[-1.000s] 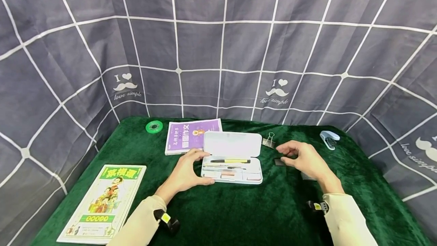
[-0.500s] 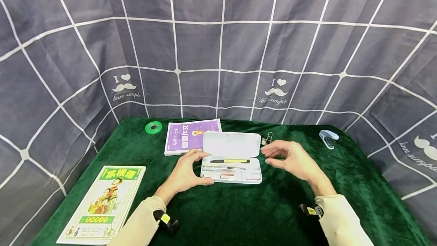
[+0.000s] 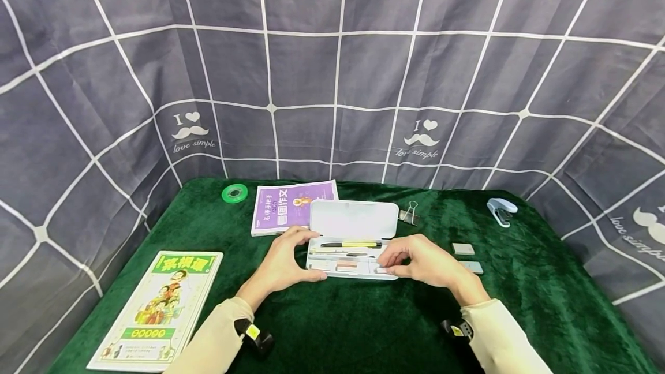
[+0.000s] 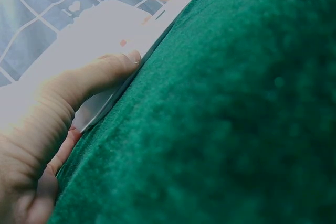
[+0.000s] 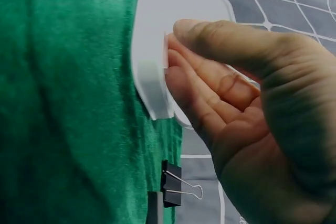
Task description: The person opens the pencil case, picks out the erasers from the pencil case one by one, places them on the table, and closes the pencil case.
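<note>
A white pencil case [image 3: 353, 219] lies open in the middle of the green table [image 3: 363, 328], lid tipped back. A yellow and black pen [image 3: 350, 244] and small pieces lie in its tray. My left hand [image 3: 298, 253] grips the case's left end, thumb at the front edge [image 4: 128, 59] and fingers over the back. My right hand [image 3: 389, 258] is at the tray's right compartment. Its thumb and forefinger pinch a small flat white piece [image 5: 166, 51] against the case [image 5: 149, 61].
Two small grey blocks [image 3: 462, 249] [image 3: 471, 267] lie right of the case. A binder clip [image 3: 409, 213] [image 5: 176, 187] and a pale stapler [image 3: 501, 211] sit behind them. A purple book [image 3: 288, 204], a green tape roll [image 3: 235, 193] and a comic book [image 3: 158, 307] lie to the left.
My right hand has moved left from over the grey blocks to the case's right compartment and lowered into it. The left hand and the case have stayed put.
</note>
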